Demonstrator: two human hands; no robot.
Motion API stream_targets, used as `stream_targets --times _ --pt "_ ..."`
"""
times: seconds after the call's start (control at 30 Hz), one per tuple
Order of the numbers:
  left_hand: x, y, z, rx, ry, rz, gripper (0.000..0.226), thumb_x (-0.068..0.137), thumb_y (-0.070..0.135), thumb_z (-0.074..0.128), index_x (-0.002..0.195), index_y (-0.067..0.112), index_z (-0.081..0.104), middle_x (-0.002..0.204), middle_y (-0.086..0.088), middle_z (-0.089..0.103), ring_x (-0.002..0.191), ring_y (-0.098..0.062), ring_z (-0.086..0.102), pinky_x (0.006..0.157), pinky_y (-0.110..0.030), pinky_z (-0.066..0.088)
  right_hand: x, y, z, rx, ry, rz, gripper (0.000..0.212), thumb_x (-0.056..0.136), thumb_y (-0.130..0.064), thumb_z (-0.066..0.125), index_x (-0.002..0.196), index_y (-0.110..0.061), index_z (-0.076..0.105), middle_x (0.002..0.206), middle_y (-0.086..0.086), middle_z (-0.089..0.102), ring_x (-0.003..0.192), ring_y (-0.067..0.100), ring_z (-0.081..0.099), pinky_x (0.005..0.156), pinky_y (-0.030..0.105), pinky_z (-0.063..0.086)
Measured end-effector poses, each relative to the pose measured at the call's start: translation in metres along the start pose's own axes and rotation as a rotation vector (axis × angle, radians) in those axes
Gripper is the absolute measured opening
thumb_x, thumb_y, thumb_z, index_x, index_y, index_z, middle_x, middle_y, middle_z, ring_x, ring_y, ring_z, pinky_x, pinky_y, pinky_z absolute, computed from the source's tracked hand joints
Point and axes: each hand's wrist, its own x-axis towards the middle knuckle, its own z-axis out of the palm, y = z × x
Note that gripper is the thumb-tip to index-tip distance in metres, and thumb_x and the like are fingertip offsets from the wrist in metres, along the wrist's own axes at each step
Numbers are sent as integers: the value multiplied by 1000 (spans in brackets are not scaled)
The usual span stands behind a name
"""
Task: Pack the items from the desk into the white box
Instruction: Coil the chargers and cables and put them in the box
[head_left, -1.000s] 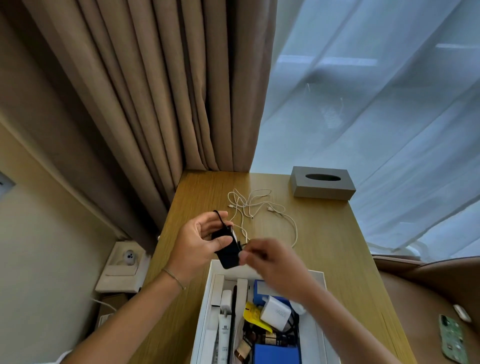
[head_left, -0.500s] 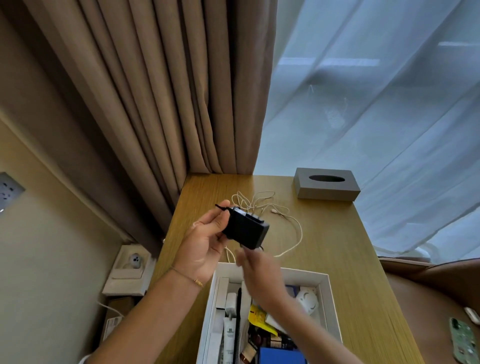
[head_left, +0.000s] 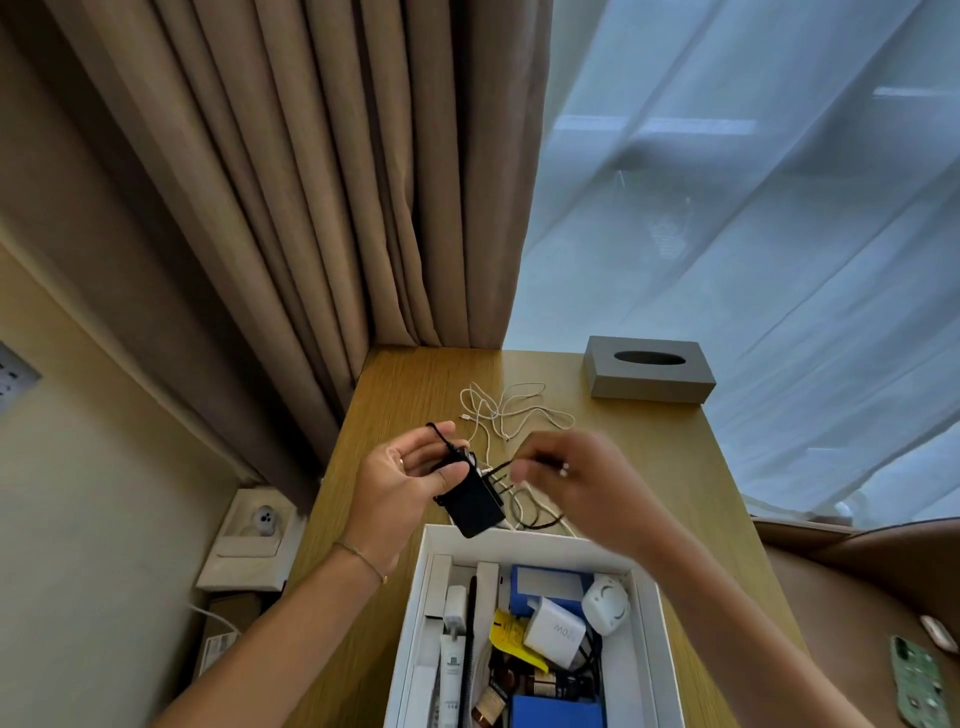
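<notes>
Left hand (head_left: 402, 475): fingers curled round a black charger (head_left: 475, 501), held above the desk (head_left: 405, 384) just beyond the white box (head_left: 519, 539). Right hand (head_left: 582, 480), blurred: pinching the charger's black cord (head_left: 501, 467). White cable (head_left: 511, 408) lies loose on the desk behind. Grey tissue box (head_left: 649, 376) at far right corner.

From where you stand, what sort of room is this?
Probably a hotel room or bedroom: a wooden desk stands against a window hung with heavy beige curtains and white sheers, with a grey tissue box on it and a brown armchair beside it.
</notes>
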Motion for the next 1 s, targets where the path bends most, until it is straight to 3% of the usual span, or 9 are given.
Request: stream_targets --times 0.2,0.3,0.37,0.47,0.57,0.67,0.77,0.87,1.0 --pt "-9 22 12 -308 -198 -102 49 73 1 71 122 5 66 110 -15 74 101 -24 71 77 -29 60 18 44 4 129 203 60 17 97 -24 62 81 -29 67 76 -7 67 72 10 61 70 34 52" --pt "-2 31 24 -506 -190 -153 46 75 5 69 121 4 66 109 -12 74 102 -25 71 81 -30 61 12 48 53 218 156 184 25 100 -13 57 83 -30 63 79 -4 67 73 10 63 74 35 55" --pt "7 32 32 -548 -118 -140 43 74 5 69 117 5 68 105 -10 75 99 -22 72 80 -27 60 5 39 86 271 90 218 27 103 -17 50 82 -27 62 75 -6 63 64 4 58 68 32 51" --pt "22 24 36 -412 48 -69 39 78 -6 69 114 9 68 97 -4 77 93 -15 73 76 -25 60 -10 12 114 191 -88 98 26 105 -25 40 91 -24 61 66 -11 56 55 3 53 58 26 44" --pt "26 10 25 -88 114 18 42 82 -12 69 114 15 68 101 -3 77 99 -13 72 86 -23 57 -17 -4 96 182 -114 37 29 106 -37 39 89 -25 60 62 -11 56 55 6 53 55 29 44" --pt "21 2 10 102 27 32 46 80 -13 71 118 13 67 106 -6 76 106 -17 71 95 -28 55 -9 0 45 110 -52 74 27 104 -39 47 82 -32 61 74 -4 65 64 10 60 65 34 53" --pt "9 6 2 121 -171 12 46 80 -12 71 118 13 67 106 -8 77 106 -21 70 89 -26 56 3 13 4 -24 53 -14 24 102 -29 53 80 -36 56 70 -11 59 64 2 54 62 25 46" --pt "1 23 7 31 -354 -21 47 79 -5 74 123 8 66 113 -15 74 109 -25 69 91 -30 56 14 34 -6 -16 163 -69 15 102 -22 52 88 -24 58 76 -9 61 70 10 56 66 38 49" --pt "0 43 21 -262 -370 -104 52 78 1 71 129 2 61 114 -16 71 108 -27 68 83 -31 58 12 45 27 244 196 33 15 103 -13 51 93 -16 62 83 6 66 74 21 61 71 48 54"
